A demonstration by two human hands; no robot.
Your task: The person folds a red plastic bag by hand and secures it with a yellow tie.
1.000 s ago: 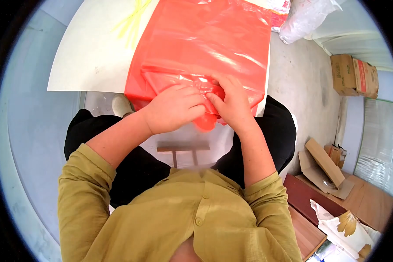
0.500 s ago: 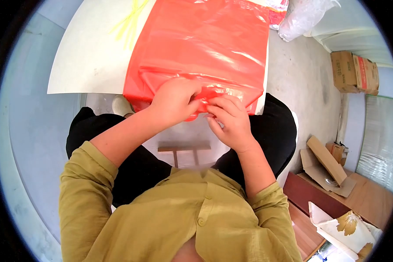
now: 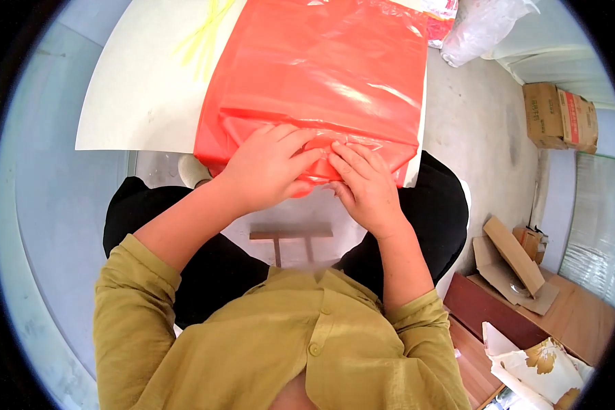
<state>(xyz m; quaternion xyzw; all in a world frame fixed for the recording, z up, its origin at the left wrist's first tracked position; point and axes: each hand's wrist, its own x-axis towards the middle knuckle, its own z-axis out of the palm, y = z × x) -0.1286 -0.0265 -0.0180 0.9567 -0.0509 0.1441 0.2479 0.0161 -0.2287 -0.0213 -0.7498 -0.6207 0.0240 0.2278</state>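
Note:
A large, shiny red plastic bag [image 3: 321,68] lies flat on the pale tabletop [image 3: 143,102], its near edge bunched at the front. My left hand [image 3: 266,167] is on the left of the bunched part, fingers bent over the plastic. Close beside it, my right hand [image 3: 365,184] pinches the plastic near the edge, thumb below and fingers on top. A small flap of red plastic hangs between the hands, below the table edge. Yellow strips [image 3: 205,41] lie on the tabletop left of the bag.
At the top right are a white plastic bag [image 3: 485,27] and a red-and-white package [image 3: 441,20]. Cardboard boxes [image 3: 560,117] stand farther right. An opened carton [image 3: 512,266] rests on a wooden surface [image 3: 581,307] at lower right. My knees are under the table's front edge.
My left hand has shifted slightly down and its fingers have spread more over the plastic. My right hand's fingers have come down onto the bunched edge.

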